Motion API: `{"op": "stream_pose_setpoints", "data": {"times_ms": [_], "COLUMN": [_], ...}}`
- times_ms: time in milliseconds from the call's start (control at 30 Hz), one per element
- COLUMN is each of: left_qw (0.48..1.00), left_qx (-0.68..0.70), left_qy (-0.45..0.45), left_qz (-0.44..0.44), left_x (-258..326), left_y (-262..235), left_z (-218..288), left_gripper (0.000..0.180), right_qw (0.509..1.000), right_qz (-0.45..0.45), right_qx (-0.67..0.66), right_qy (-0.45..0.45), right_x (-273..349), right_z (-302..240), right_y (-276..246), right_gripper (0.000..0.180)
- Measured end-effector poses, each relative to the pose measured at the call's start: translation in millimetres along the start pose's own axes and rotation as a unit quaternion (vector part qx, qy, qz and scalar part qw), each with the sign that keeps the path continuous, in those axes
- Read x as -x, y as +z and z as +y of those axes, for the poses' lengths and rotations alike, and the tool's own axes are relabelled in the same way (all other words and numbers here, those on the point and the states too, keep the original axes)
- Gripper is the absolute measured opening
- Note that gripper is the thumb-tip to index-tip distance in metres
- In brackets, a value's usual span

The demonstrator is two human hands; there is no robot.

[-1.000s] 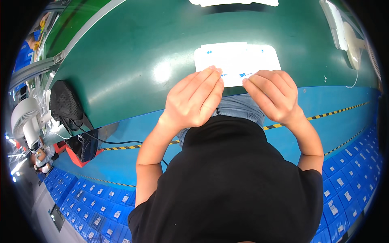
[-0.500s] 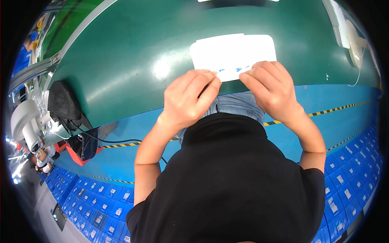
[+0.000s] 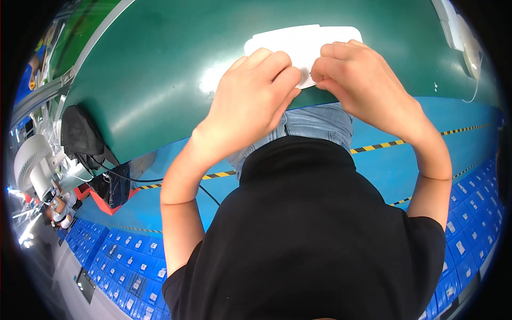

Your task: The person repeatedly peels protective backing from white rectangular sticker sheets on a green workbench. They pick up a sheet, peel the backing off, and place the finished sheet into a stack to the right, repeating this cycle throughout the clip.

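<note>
White, flat and round-cornered, the sheet (image 3: 304, 45) lies on the green table surface (image 3: 160, 80), directly beyond both hands. The left hand (image 3: 250, 101) pinches the sheet's near edge with curled fingers. The right hand (image 3: 362, 85) grips the same edge just beside the left hand; the fingertips of the two hands nearly meet. Whether the sheet is lifted off the surface cannot be determined. A black mesh object (image 3: 80, 133) rests at the table edge, well to the left of the left hand. A white fan (image 3: 32, 165) stands further left.
</note>
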State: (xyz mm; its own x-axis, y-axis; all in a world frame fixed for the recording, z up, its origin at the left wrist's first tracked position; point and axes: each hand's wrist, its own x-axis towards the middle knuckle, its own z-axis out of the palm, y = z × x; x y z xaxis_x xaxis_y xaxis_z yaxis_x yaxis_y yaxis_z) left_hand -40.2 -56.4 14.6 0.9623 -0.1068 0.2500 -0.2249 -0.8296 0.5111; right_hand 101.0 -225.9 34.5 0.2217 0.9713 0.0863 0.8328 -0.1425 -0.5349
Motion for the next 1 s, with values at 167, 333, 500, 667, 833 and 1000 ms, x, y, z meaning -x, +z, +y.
{"op": "stream_pose_setpoints", "data": {"times_ms": [167,333,500,667,833,1000], "left_qw": [0.999,0.998,0.998,0.998,0.998,0.996], "left_qx": [-0.002,-0.023,0.003,0.019,0.036,0.073], "left_qy": [0.013,0.029,0.033,0.018,-0.007,-0.014], "left_qz": [-0.038,-0.053,-0.050,-0.056,-0.056,-0.043], "left_x": [-5,-7,-10,-11,-15,-15], "left_y": [0,2,2,1,-1,5], "left_z": [-3,-8,-10,-10,-9,-12], "left_gripper": [0.014,0.013,0.012,0.012,0.020,0.022], "right_qw": [0.999,0.998,0.987,0.957,0.936,0.936], "right_qz": [-0.018,-0.058,-0.152,-0.280,-0.350,-0.350], "right_qx": [-0.021,-0.014,-0.050,-0.066,-0.025,-0.019], "right_qy": [0.016,-0.013,0.000,0.028,0.021,-0.038], "right_x": [-4,-12,-30,-52,-72,-78], "right_z": [2,9,12,4,15,20], "right_y": [0,-6,-20,-50,-39,-37], "right_gripper": [0.006,0.013,0.023,0.020,0.019,0.022]}}
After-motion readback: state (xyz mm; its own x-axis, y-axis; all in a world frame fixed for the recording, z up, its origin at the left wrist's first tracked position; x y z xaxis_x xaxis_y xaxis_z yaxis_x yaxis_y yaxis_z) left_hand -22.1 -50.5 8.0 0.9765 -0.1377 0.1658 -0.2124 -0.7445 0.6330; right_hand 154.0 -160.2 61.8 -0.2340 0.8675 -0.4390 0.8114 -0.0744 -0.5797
